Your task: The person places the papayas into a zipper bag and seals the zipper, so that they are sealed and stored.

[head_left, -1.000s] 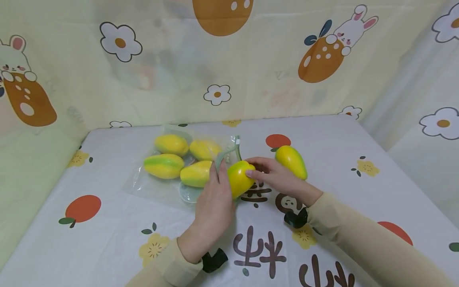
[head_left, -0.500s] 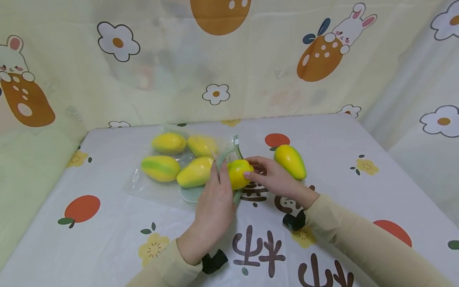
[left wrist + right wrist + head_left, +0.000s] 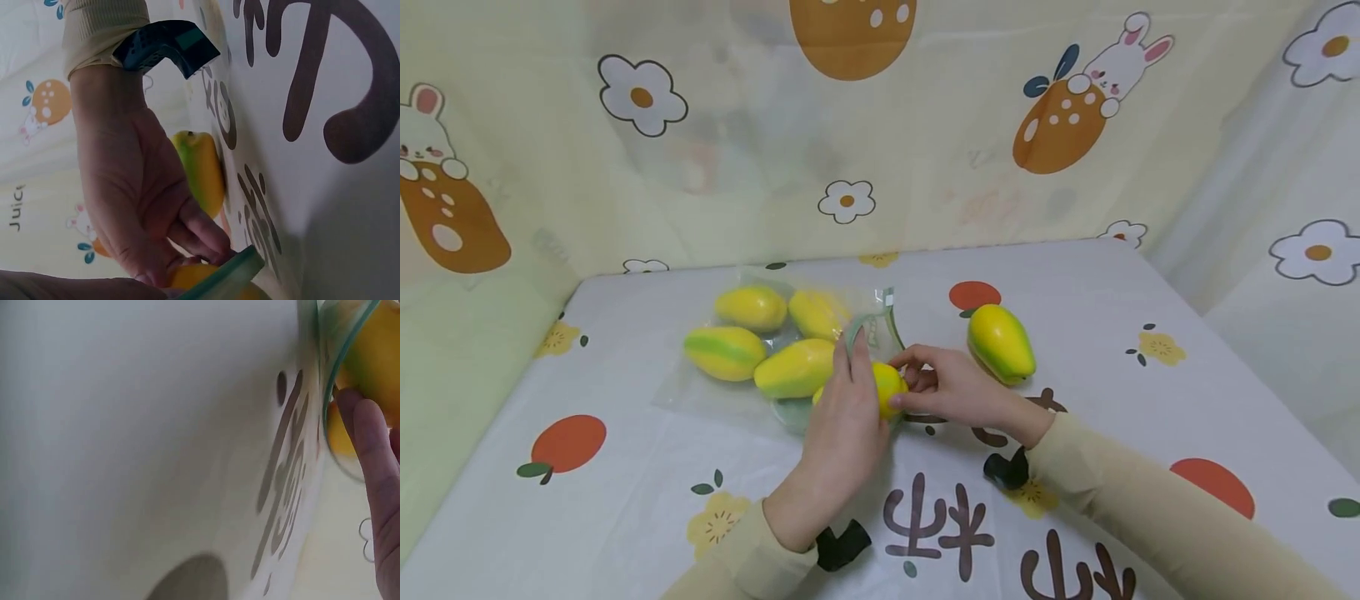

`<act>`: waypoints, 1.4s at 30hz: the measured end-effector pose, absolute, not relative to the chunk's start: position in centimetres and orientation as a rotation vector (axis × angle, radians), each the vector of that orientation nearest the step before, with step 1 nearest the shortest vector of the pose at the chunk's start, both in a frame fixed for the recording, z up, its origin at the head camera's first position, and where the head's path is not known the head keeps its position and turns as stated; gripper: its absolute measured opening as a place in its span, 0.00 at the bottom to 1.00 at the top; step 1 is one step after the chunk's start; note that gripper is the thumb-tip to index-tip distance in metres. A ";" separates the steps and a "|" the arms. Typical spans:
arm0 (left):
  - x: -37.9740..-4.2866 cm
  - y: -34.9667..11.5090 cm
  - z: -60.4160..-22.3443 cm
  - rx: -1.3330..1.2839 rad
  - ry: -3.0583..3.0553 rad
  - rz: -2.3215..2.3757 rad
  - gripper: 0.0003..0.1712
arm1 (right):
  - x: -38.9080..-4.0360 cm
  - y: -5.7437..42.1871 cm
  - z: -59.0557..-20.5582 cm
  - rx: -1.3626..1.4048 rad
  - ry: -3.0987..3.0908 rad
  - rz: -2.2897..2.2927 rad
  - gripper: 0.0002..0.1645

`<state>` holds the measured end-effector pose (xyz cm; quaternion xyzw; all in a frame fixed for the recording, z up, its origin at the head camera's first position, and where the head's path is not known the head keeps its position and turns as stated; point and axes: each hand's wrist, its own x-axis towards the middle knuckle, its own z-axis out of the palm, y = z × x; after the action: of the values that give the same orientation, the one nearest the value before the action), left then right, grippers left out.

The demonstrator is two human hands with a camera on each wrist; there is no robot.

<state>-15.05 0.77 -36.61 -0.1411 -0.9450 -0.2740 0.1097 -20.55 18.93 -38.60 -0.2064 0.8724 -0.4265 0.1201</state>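
Note:
Flat on the table lies a clear zip bag (image 3: 688, 398) with a green-edged mouth on its right side. Several yellow-green mangoes are inside it, among them one mango (image 3: 797, 368) near the mouth. My left hand (image 3: 846, 429) holds the bag's mouth, its fingers along the green edge (image 3: 228, 275). At that opening my right hand (image 3: 958, 387) pinches the end of another mango (image 3: 891, 387), which is partly hidden behind the left hand. In the right wrist view, the right fingers (image 3: 372, 434) reach inside the curved rim, against the fruit (image 3: 378, 359).
One loose mango (image 3: 1002, 343) rests on the table just beyond the right hand. A white printed cloth (image 3: 625, 500) covers the table. Patterned curtains (image 3: 940, 125) hang behind it and at the sides. Each wrist wears a black strap (image 3: 842, 546).
The right hand has pushed its mango leftward into the bag's mouth. Mangoes in the bag's front row have shifted left. The left hand stays at the opening.

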 end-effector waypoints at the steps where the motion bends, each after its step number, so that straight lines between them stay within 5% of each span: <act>1: -15.0 0.7 -36.7 -0.421 -2.770 -0.810 0.52 | -20.5 18.8 -38.6 -0.625 2.561 -1.228 0.28; 14: -15.0 0.4 -36.7 -0.409 -2.744 -0.950 0.60 | -19.6 19.4 -38.1 -0.981 2.481 -1.040 0.27; 26: -14.8 0.8 -36.8 -0.426 -2.758 -0.970 0.60 | -20.7 25.2 -34.6 -0.525 2.750 -1.377 0.16; 42: -14.8 1.3 -37.4 -0.464 -2.781 -0.908 0.56 | -23.2 32.2 -32.0 -0.105 2.857 -1.020 0.35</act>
<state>-14.81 1.31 -37.36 -0.1560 -0.9351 -0.3054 0.0894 -23.15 32.25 -31.98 -0.0344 0.9399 -0.3356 0.0528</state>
